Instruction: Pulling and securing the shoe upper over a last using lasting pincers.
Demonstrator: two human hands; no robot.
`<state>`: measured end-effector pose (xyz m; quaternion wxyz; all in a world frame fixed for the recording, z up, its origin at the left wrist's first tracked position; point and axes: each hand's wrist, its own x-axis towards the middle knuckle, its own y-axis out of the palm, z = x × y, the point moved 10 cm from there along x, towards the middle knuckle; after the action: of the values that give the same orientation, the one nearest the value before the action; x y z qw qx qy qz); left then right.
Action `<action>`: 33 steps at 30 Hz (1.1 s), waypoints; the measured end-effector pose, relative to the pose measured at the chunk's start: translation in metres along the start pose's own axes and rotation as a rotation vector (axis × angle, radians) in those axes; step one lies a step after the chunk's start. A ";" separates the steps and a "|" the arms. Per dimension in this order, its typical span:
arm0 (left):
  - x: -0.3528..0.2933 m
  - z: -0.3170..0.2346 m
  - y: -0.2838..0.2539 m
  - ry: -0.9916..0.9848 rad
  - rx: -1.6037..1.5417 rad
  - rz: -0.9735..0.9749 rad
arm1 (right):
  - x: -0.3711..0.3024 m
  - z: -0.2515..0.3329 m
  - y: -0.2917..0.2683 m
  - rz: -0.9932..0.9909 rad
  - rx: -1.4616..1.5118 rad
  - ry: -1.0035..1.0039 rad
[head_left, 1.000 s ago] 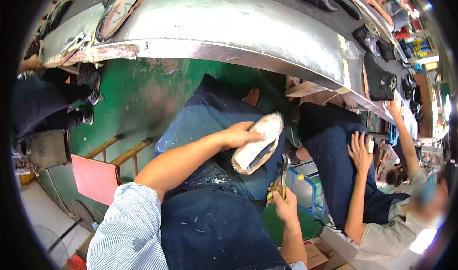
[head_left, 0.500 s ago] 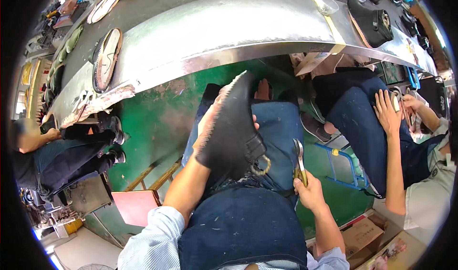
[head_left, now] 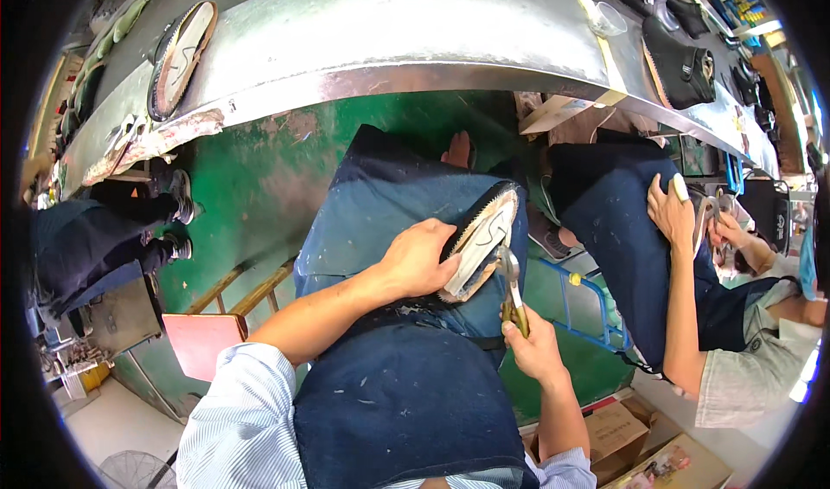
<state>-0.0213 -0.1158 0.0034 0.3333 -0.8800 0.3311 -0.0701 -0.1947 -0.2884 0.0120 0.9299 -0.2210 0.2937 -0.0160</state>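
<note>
Left hand [head_left: 421, 254] grasping black shoe [head_left: 478, 251], thumb on the pale underside. Shoe is underside up, slanted, over the right thigh, jagged trim along its edge. Right hand [head_left: 534, 347] wrapped round handles of pliers [head_left: 513, 283]; metal head sits at the shoe's right edge, can't tell if it bites. Dark blue apron [head_left: 402, 402] below. Metal bench [head_left: 389, 35] ahead: 1 upturned shoe [head_left: 183, 63] at left, clear cup [head_left: 609, 19] and 1 buckled boot [head_left: 677, 63] at right. Pink-topped stool [head_left: 201, 344] left. Co-worker [head_left: 750, 351] seated right.
</note>
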 end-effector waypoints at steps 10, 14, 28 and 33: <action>-0.016 -0.011 -0.006 0.052 0.013 -0.167 | 0.026 0.052 0.002 0.194 -0.357 -0.190; -0.015 -0.021 -0.004 0.085 0.019 -0.158 | 0.035 0.069 -0.005 0.261 -0.464 -0.144; 0.026 0.054 0.036 -0.223 -0.383 -0.145 | 0.067 0.103 -0.023 0.458 -0.890 -0.063; 0.021 0.078 0.080 -0.215 -0.447 0.011 | 0.070 0.104 -0.008 0.471 -0.914 -0.109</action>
<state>-0.0215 -0.1312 -0.1092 0.1640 -0.9325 0.3057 0.1006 -0.0780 -0.2648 0.0536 0.7308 -0.5329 0.2637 0.3354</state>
